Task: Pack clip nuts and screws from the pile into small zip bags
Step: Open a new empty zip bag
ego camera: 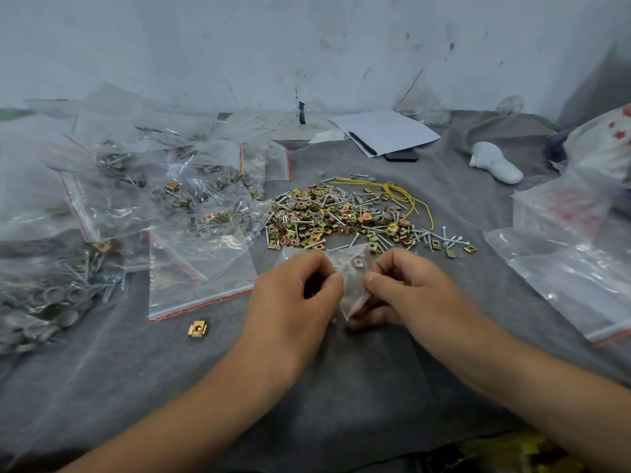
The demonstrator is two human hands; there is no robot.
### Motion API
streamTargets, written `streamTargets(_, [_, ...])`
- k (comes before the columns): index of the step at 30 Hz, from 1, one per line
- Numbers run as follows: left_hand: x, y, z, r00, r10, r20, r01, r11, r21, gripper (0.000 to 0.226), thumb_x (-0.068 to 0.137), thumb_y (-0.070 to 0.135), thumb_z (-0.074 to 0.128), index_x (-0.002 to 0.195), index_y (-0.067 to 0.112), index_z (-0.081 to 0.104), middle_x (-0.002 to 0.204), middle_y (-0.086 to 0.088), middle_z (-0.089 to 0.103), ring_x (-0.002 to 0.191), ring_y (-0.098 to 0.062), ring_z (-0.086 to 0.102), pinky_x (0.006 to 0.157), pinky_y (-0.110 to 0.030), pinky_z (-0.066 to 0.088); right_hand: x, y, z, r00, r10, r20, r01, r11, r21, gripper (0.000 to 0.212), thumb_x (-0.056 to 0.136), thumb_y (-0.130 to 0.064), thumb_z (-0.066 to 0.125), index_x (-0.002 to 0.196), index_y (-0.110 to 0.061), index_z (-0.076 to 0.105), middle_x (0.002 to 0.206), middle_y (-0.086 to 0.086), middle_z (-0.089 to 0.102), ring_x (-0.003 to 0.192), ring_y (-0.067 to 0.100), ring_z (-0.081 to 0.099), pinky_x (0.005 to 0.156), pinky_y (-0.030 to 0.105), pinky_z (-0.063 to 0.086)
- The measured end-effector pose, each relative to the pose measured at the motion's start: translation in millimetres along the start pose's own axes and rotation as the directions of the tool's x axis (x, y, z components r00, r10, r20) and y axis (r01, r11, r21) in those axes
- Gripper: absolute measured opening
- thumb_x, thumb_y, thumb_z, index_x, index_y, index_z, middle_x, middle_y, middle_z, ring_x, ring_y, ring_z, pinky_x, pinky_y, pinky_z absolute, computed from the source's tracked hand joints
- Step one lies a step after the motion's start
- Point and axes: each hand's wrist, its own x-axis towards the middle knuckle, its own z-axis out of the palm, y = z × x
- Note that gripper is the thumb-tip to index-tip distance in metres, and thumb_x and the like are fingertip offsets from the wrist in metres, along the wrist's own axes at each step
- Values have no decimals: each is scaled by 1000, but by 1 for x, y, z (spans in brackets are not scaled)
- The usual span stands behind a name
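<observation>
Both hands, left hand [300,288] and right hand [396,288], pinch the small zip bag [351,278] between them; a loose grip could spill its clip nut [358,262].

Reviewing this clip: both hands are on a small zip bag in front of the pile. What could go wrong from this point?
1. The small zip bag is pinched between the left hand and right hand; whether its mouth is sealed cannot be told, so parts might spill.
2. One stray clip nut lies apart from the pile and may be missed.
3. The yellow cord lies across the pile and could snag picked screws.
</observation>
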Motion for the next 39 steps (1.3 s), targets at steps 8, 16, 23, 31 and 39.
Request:
streamTargets(8, [-7, 13, -10, 945, 327, 4, -306, 879, 366, 18, 85, 31, 60, 72, 22, 53, 73, 7, 54, 68, -15, 53, 60, -41, 46, -2, 7, -8, 958, -252, -136, 142, 831, -539, 29, 78, -24, 87, 80, -27, 58, 76, 1, 70, 63, 19, 67, 57, 40, 55])
streamTargets(16, [-10, 21, -17, 848, 530, -8, -413, 669, 618, 20, 80, 23, 62, 66, 19, 48, 66, 0, 50, 61, -26, 45, 54, -38, 36, 2, -2, -19, 963, -179, -200, 33, 819, -572, 28, 72, -23, 86, 80, -22, 60, 67, -5, 67, 50, 3, 55, 46, 20, 42])
streamTargets(23, [-7, 20, -18, 859, 487, 159, -499, 722, 480, 18, 87, 29, 62, 75, 20, 51, 77, 6, 51, 72, -20, 48, 65, -39, 45, 2, -12, -35, 980, -200, -13, 141, 734, -665, 25, 78, -27, 88, 83, -30, 64, 77, -4, 73, 63, 11, 69, 56, 32, 54])
streamTargets(31, [15, -15, -25, 790, 299, 535, -505, 812, 292, 124, 67, 80, 73, 162, 47, 0, 166, 34, 7, 156, 4, 0, 129, -28, 10, 1, -23, -48, 981, 106, 163, 27, 759, -651, 35, 79, -39, 86, 97, -21, 63, 71, -1, 74, 51, 10, 63, 46, 28, 49])
streamTargets(39, [45, -29, -40, 824, 209, 526, -411, 860, 302, 89, 67, 78, 73, 146, 50, 43, 123, 27, 55, 113, 7, 52, 97, -19, 46, 40, -43, -102, 928, -372, 5, 269, 661, -700, 14, 94, -40, 72, 90, -26, 75, 76, -7, 73, 67, 6, 62, 62, 16, 47])
